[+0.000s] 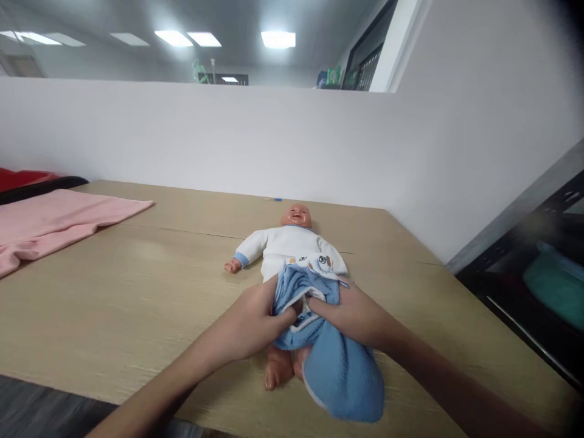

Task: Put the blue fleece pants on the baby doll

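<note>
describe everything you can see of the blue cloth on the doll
The blue cloth looks like soft terry with a thin white trim. It is bunched over the lower body of the doll, which lies face up on the wooden table. The left hand and right hand both grip its gathered upper edge at the doll's waist. Its loose lower part drapes over the doll's legs toward the near table edge.

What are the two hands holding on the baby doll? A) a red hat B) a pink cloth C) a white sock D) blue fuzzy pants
D: both the left hand and the right hand grip the blue fuzzy pants at the waist of the plastic baby doll in a white top.
</note>
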